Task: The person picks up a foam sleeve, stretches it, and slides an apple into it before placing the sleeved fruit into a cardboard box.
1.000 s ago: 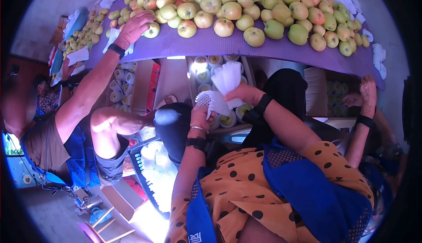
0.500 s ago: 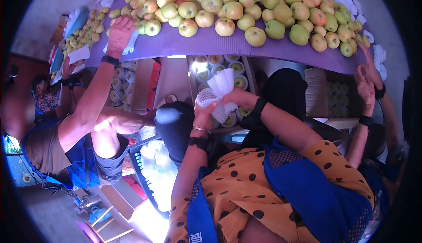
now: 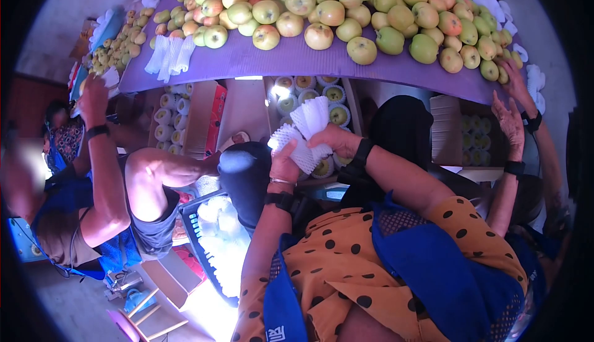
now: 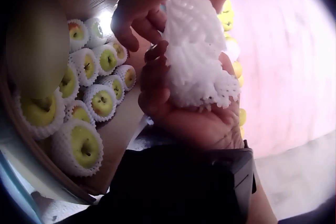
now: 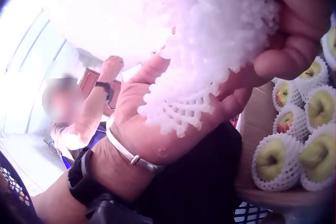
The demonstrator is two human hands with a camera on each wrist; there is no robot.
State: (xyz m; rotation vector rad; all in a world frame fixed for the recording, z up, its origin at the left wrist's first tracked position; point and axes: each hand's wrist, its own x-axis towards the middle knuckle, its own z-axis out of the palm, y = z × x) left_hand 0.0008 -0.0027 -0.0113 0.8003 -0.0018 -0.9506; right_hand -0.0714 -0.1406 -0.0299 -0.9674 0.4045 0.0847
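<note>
My left hand [image 3: 284, 165] grips a white foam net sleeve [image 3: 286, 136], its open mesh end fanned over the palm in the right wrist view. Close beside it, my right hand [image 3: 338, 140] holds a bunch of foam net sleeves [image 3: 311, 114] that points up and away from me. The two lots of netting overlap between the hands. In the left wrist view, white netting [image 4: 197, 50] spans from the right hand's fingers down to the left palm. Just beyond the hands, a carton [image 3: 354, 116] holds apples [image 4: 101, 101] in foam nets, stalk ends showing.
A purple-covered table [image 3: 241, 62] bears a heap of bare apples [image 3: 318, 35]; foam sleeves [image 3: 170, 56] lie at its left. Another person [image 3: 93, 187] sits left, and another person's hands [image 3: 510, 119] are at the right edge. A bright-lit crate [image 3: 216, 243] stands near my left leg.
My hands have come closer together, and the right hand's bunch has lowered toward the left hand's sleeve. The left person's hand has left the apples and swung to the far left.
</note>
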